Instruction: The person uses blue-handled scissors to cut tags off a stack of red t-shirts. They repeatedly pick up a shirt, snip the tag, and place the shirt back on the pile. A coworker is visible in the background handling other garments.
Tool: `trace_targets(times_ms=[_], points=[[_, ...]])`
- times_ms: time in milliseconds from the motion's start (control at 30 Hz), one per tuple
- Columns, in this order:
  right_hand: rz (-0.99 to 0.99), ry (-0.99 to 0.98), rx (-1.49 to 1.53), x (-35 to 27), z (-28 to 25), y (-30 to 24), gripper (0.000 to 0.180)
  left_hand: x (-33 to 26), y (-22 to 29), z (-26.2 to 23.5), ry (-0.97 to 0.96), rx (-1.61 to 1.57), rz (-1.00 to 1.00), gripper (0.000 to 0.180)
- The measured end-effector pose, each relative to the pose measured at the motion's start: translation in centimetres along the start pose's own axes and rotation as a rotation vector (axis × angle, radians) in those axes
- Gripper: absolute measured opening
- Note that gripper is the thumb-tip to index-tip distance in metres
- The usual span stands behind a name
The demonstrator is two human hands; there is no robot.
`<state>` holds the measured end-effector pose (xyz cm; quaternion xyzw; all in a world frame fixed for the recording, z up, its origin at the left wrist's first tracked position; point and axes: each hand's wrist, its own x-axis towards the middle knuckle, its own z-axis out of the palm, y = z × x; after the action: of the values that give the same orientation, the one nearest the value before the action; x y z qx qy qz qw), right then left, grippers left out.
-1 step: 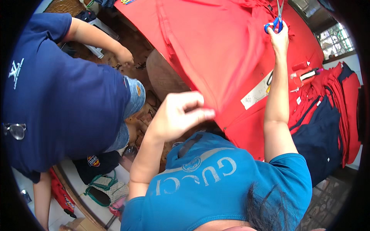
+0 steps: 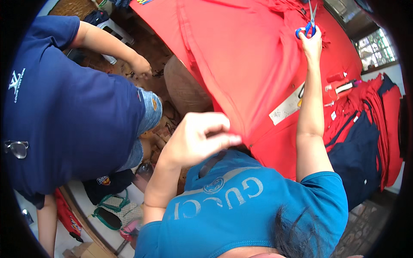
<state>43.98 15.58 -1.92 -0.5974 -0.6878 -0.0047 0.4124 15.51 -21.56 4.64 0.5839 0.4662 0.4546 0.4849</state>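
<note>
Your upper garment is a teal-blue T-shirt [image 2: 232,225] with short sleeves. Its front bears large pale lettering [image 2: 246,188], a round emblem [image 2: 214,185] in a similar tone and a light slanting band [image 2: 241,173]. A dark strip [image 2: 212,164] shows toward the lower front. Stitching edges the neckline [image 2: 241,246]. Loose hair [image 2: 297,236] falls beside your right sleeve [image 2: 330,193]. Your left grip [image 2: 187,142] and right grip [image 2: 312,46] are bare, as are both forearms.

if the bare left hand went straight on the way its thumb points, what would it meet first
Most likely the wide, creased red cloth: the bare left hand points its thumb rightward at the near edge. Depth is unclear; they may be touching.
</note>
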Motion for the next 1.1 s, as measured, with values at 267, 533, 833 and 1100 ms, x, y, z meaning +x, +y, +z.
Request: trace_targets(times_ms=[267,533,833,1100], points=[[-0.062,-0.009,-0.163,1.4,6.6,6.3,0.065,0.8,2.7,-1.7,0.053,0.048,-0.055,0.008],[0.172,0.101,1.145,20.9,10.0,6.5,0.026,19.7,1.3,-21.8,0.370,-0.179,0.452,0.024],[0.233,-0.295,1.117,13.6,17.2,-4.7,0.051,22.0,-20.5,-14.3,0.554,0.523,-0.366,0.052],[-0.399,-0.363,0.752,-4.1,16.5,-15.2,0.055,22.5,-20.0,-11.1,0.723,0.961,0.055,0.048]])
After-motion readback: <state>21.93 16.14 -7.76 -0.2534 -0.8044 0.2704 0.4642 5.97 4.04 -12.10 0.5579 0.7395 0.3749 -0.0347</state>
